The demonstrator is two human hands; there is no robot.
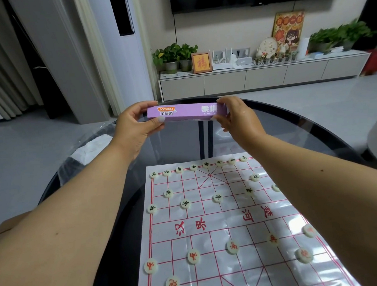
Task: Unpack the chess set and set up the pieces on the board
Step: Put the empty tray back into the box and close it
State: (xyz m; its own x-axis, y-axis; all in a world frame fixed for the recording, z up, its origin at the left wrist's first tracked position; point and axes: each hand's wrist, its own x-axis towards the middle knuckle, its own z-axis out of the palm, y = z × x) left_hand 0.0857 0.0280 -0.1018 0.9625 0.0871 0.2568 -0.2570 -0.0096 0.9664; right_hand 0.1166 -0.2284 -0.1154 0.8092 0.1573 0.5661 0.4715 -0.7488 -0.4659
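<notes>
A long purple chess box (186,112) is held level above the far part of the table. My left hand (135,128) grips its left end and my right hand (238,121) grips its right end. Below lies a white plastic board sheet (230,225) with red grid lines. Round white pieces with green characters (217,198) stand on its far half. Round white pieces with red characters (232,247) stand on its near half. My right forearm hides part of the sheet's right side.
The sheet lies on a round dark glass table (312,124). Crumpled clear plastic wrap (90,147) lies under the glass at the left. A low white cabinet (262,74) with plants and frames stands by the far wall.
</notes>
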